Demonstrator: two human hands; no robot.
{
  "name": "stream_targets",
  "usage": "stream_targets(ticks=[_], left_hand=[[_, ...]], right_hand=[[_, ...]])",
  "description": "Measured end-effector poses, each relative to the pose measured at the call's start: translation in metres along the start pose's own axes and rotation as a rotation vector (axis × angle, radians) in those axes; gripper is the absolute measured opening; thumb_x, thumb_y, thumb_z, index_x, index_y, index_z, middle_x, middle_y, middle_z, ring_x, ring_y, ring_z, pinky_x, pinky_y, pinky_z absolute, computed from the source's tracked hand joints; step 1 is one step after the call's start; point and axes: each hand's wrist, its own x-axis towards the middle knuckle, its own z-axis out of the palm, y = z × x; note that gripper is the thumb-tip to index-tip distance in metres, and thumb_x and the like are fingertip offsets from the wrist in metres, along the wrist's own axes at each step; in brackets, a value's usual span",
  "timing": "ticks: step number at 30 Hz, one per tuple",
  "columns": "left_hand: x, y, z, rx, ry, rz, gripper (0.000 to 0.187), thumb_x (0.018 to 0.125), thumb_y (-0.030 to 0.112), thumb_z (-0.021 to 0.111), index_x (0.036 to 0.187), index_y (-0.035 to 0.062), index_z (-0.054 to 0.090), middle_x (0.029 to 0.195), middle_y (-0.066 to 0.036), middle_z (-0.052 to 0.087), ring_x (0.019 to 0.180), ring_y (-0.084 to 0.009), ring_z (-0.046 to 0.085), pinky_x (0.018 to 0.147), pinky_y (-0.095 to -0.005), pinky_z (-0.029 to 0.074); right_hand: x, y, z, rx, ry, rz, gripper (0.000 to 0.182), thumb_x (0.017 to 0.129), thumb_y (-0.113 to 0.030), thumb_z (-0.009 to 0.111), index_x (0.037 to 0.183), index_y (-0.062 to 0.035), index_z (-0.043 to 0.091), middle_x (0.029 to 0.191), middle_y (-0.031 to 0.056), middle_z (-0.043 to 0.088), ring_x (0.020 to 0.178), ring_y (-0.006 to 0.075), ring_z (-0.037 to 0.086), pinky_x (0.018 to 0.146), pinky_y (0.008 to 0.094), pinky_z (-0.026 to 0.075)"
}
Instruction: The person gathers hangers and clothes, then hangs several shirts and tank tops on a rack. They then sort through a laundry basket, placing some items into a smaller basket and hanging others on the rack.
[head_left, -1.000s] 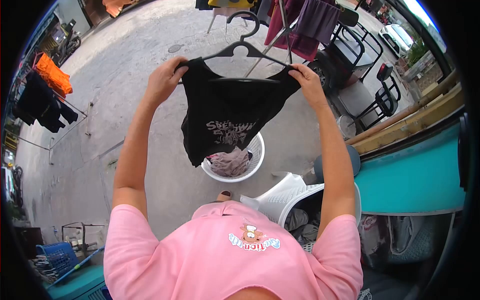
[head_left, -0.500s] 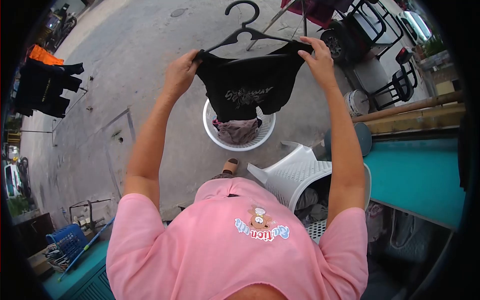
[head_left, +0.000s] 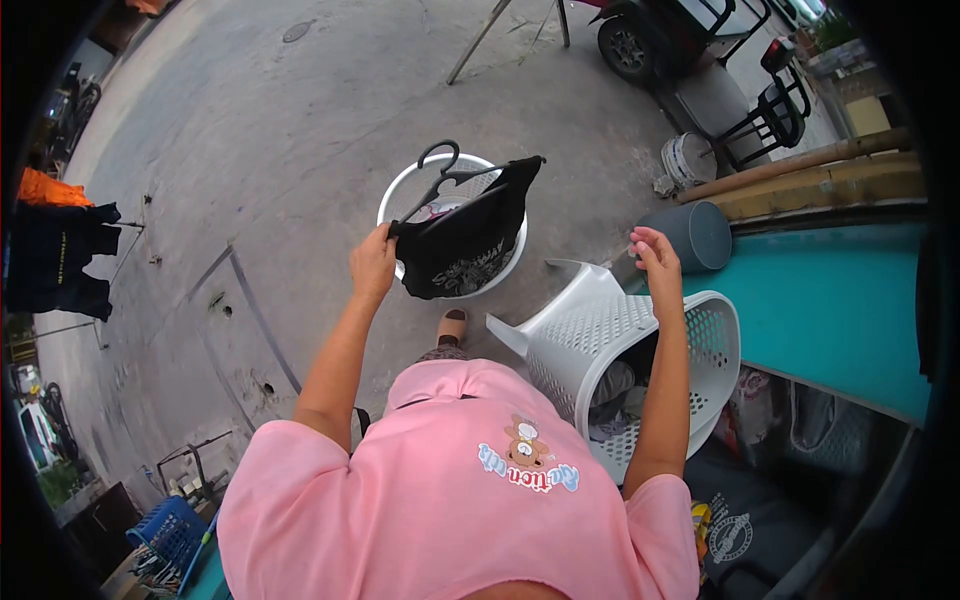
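My left hand (head_left: 372, 264) is closed on one corner of a black garment (head_left: 462, 250) with pale lettering. A black plastic hanger (head_left: 426, 199) runs through the garment, its hook pointing up and away from me. Garment and hanger hang slanted, overlapping a round white laundry basket (head_left: 394, 187) on the ground. Some cloth shows inside the basket behind the hanger. Off to the right, my right hand (head_left: 655, 262) is raised away from the garment, with fingers loosely bent and nothing visible in them. It hovers above a white perforated plastic chair (head_left: 590, 330).
Dark clothes (head_left: 612, 385) lie on the chair. Beyond it stand a grey bucket (head_left: 705, 238) and a teal surface (head_left: 820, 335). A white pail (head_left: 688, 160) and a parked vehicle (head_left: 640, 50) are farther back. Clothes (head_left: 60, 255) hang on a rack at the left.
My right hand has let go of the garment and moved down toward the chair. My left hand has lowered the garment and hanger, which now tilt over the basket.
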Motion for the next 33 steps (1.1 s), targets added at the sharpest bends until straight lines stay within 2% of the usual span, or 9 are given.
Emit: stream_targets(ticks=[7,15,17,19,20,23,24,28,33], left_hand=[[0.002,-0.022,0.034,0.058,-0.106,-0.045,0.019,0.081,0.017,0.052,0.099,0.0108,0.055,0.084,-0.012,0.059,0.079,-0.0321,0.057,0.065,-0.0399,0.044],[-0.006,-0.037,0.079,0.044,-0.063,0.246,0.017,0.077,0.013,0.055,0.094,0.0103,0.054,0.084,-0.008,0.058,0.079,-0.0277,0.058,0.064,-0.0389,0.046],[-0.014,-0.039,0.088,0.055,-0.160,0.238,0.017,0.077,0.014,0.055,0.094,0.0108,0.054,0.083,-0.007,0.058,0.080,-0.0258,0.058,0.064,-0.0382,0.046],[-0.024,-0.032,0.093,0.013,-0.262,0.255,0.017,0.077,0.014,0.056,0.094,0.0105,0.054,0.084,-0.007,0.057,0.080,-0.0258,0.058,0.064,-0.0380,0.046],[-0.030,-0.030,0.096,0.009,-0.320,0.212,0.018,0.077,0.014,0.055,0.095,0.0106,0.054,0.087,-0.007,0.058,0.082,-0.0260,0.058,0.065,-0.0377,0.046],[-0.046,-0.030,0.107,-0.042,-0.372,0.161,0.019,0.077,0.014,0.055,0.096,0.0107,0.054,0.091,-0.006,0.059,0.085,-0.0261,0.058,0.067,-0.0381,0.047],[-0.050,-0.036,0.115,-0.108,-0.323,0.165,0.020,0.079,0.017,0.055,0.098,0.0120,0.054,0.086,-0.012,0.059,0.079,-0.0331,0.057,0.064,-0.0410,0.045],[-0.049,-0.054,0.129,-0.037,-0.356,-0.077,0.019,0.080,0.018,0.054,0.097,0.0119,0.054,0.085,-0.012,0.060,0.079,-0.0351,0.057,0.065,-0.0426,0.045],[0.001,-0.101,0.138,0.145,-0.262,-0.261,0.047,0.076,0.023,0.061,0.118,0.0120,0.044,0.124,-0.013,0.043,0.112,-0.0311,0.043,0.091,-0.0482,0.034]], right_hand=[[-0.097,0.060,-0.028,0.023,0.252,0.133,0.020,0.087,-0.012,0.048,0.105,-0.0035,0.055,0.098,0.0038,0.059,0.086,0.0104,0.054,0.071,0.0220,0.041],[-0.154,0.069,-0.016,0.026,0.569,0.130,0.016,0.089,-0.009,0.045,0.099,-0.0049,0.057,0.093,0.0039,0.061,0.084,0.0096,0.056,0.066,0.0209,0.042],[-0.155,0.056,-0.001,-0.053,0.571,0.132,0.015,0.088,-0.007,0.045,0.098,-0.0037,0.057,0.094,0.0058,0.060,0.086,0.0124,0.056,0.071,0.0236,0.043],[-0.151,0.049,0.015,-0.517,0.493,-0.153,0.016,0.084,-0.003,0.047,0.096,-0.0033,0.057,0.096,0.0094,0.060,0.090,0.0204,0.056,0.077,0.0282,0.043],[-0.151,0.052,0.021,-0.541,0.414,-0.112,0.018,0.081,-0.004,0.050,0.098,-0.0040,0.057,0.105,0.0111,0.056,0.106,0.0269,0.050,0.090,0.0364,0.037],[-0.149,0.048,0.049,-0.942,0.306,-0.151,0.019,0.081,-0.007,0.051,0.099,-0.0052,0.057,0.114,0.0098,0.052,0.119,0.0294,0.040,0.096,0.0421,0.028],[-0.150,0.053,0.052,-0.934,0.265,-0.106,0.019,0.081,-0.009,0.052,0.099,-0.0057,0.057,0.119,0.0088,0.049,0.125,0.0306,0.032,0.098,0.0445,0.023],[-0.147,0.051,0.050,-0.850,0.313,-0.117,0.019,0.079,-0.003,0.050,0.097,-0.0014,0.057,0.116,0.0108,0.050,0.123,0.0314,0.033,0.099,0.0421,0.025],[-0.148,0.052,0.051,-0.880,0.311,-0.150,0.019,0.079,0.000,0.050,0.096,0.0000,0.057,0.119,0.0118,0.049,0.122,0.0320,0.034,0.098,0.0418,0.026]])
